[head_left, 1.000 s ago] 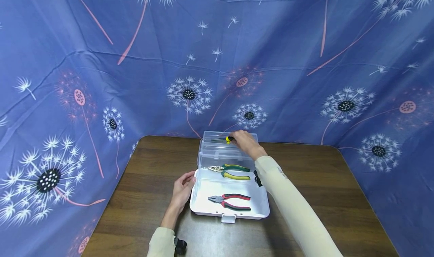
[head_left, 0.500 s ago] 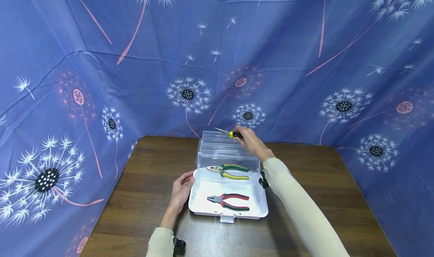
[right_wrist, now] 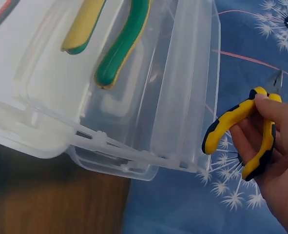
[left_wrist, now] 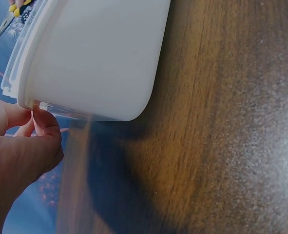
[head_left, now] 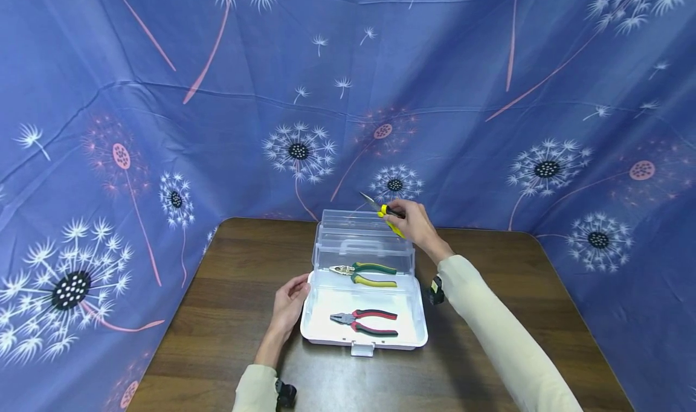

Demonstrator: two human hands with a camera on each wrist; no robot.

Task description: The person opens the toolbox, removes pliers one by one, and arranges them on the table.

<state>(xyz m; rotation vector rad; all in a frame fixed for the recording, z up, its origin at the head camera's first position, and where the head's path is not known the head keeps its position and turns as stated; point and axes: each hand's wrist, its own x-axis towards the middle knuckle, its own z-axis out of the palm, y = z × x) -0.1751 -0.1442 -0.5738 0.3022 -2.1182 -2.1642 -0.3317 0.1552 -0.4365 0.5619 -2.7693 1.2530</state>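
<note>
My right hand (head_left: 414, 222) holds long-nose pliers with yellow and black handles (right_wrist: 226, 124) above the far right part of the clear lid (head_left: 364, 243); their pointed jaws aim up and to the left. The lid stands opened back from a white plastic box (head_left: 321, 303). With thumb and fingers, my left hand (head_left: 288, 306) pinches the box's left rim, as the left wrist view shows up close. Green-and-yellow pliers (head_left: 375, 284) lie across the back of the box. Nearer the front lie red-and-black pliers (head_left: 375, 332).
A brown wooden table (head_left: 239, 267) carries the box near its middle. Behind and beside it hangs a blue cloth (head_left: 228, 152) with dandelion prints. The box's latch (head_left: 362, 348) sticks out at the front edge.
My right hand has lifted the yellow-and-black pliers up from the lid and moved them rightward, tilting their tip upward. The left hand keeps its place on the box rim.
</note>
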